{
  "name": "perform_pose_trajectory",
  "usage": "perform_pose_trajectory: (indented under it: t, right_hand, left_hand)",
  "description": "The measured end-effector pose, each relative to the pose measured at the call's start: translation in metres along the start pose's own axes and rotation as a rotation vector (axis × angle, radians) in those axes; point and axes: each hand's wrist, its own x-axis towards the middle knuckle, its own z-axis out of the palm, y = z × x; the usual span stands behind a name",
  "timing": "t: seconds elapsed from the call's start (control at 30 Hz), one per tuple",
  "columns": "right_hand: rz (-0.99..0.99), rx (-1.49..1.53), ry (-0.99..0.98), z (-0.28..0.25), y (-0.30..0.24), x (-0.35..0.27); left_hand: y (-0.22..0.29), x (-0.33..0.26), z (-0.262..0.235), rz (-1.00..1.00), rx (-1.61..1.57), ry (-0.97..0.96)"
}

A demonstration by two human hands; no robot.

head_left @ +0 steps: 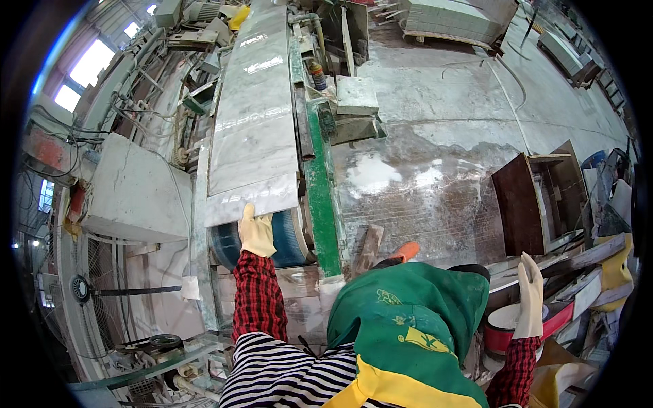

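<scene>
My left hand [256, 234], in a cream glove, grips the near edge of a white-grey marble slab [262, 194]. The thumb lies on top and the other fingers are partly hidden at the edge. Beyond a thin seam, more glossy marble [253, 129] runs away along the conveyor. Under the slab's near end shows the blue belt roller [292, 238]. Out to the right, my gloved right hand [529, 299] holds nothing, its fingers stretched out. It hangs above a red-rimmed round container [495, 340].
A green rail [323, 204] borders the conveyor's right side. To the left stands a large pale block [139, 190]. At right are a brown open-sided box [524, 211] and scrap pieces [598, 292]. A stack of slabs [452, 20] sits at the far right.
</scene>
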Motion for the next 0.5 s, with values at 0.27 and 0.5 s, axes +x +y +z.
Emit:
perform_pose_trajectory:
  t: [0.27,0.5]
  right_hand:
    - [-0.042,0.022,-0.027,0.005,0.005,0.006]
    - [-0.044,0.060,-0.023,0.014,0.001,0.007]
  left_hand:
    - [0.002,-0.019,0.034,0.034,0.108,0.025]
    - [0.021,-0.032,0.055,-0.031,0.572,0.172]
